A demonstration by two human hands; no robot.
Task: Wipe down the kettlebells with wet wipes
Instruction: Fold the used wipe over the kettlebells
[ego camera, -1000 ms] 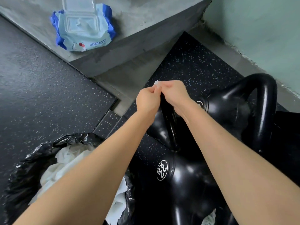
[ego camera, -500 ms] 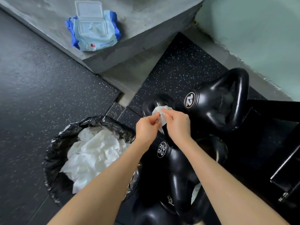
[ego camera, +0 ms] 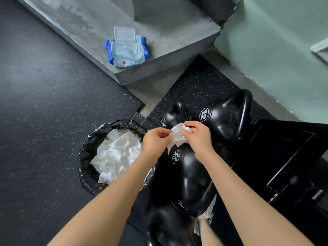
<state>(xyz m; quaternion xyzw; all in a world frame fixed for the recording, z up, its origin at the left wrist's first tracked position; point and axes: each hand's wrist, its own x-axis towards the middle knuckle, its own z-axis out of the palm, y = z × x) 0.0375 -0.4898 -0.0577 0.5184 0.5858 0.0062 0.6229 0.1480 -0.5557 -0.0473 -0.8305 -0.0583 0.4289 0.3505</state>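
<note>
The left hand and right hand each pinch an edge of one white wet wipe, which is half crumpled between them, just above the kettlebell marked 22. The step looks like opening the wipe out. It pays to pull it flat, then fold it into a pad, so that a clean damp face meets the iron. I would start on the handle, wrapping the pad round it, then work down the bell. The kettlebell marked 12 lies just beyond on the right, on the same speckled mat. The lined bin, full of used wipes, stands close on the left for the drop. The pack of wipes sits open on the far concrete step — well apart, and a long reach.
</note>
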